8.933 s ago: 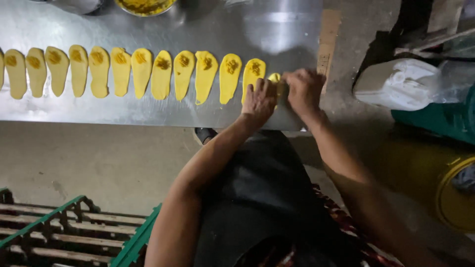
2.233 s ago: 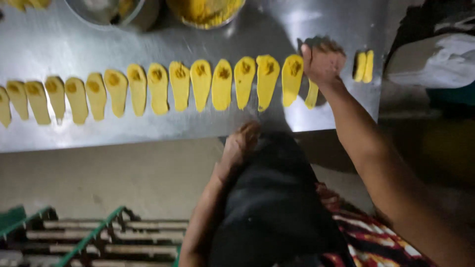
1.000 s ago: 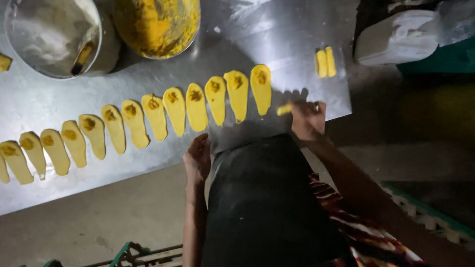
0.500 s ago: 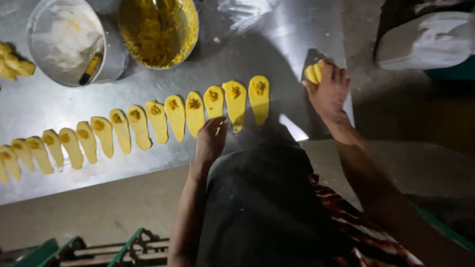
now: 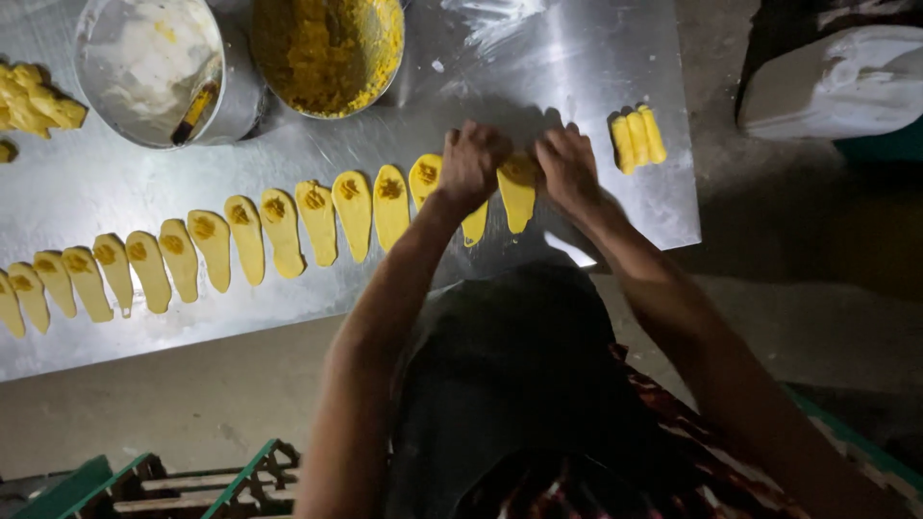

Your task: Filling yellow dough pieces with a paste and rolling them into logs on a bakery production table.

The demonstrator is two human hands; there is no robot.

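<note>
**Both hands on the end dough strip**

Left hand (image 5: 471, 163) and right hand (image 5: 567, 165) curl their fingers down, pinching one yellow dough strip (image 5: 517, 197) at the row's right end. Left of it lie fourteen more filled strips (image 5: 317, 219). Right of it sit three rolled pieces (image 5: 638, 138); above the row stand two metal bowls (image 5: 327, 53).

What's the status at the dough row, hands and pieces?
Left hand and right hand both on the end dough piece, fingers curled over its top. Three rolled pieces lie apart to the right. Filling bowl behind; nothing blocking.
</note>
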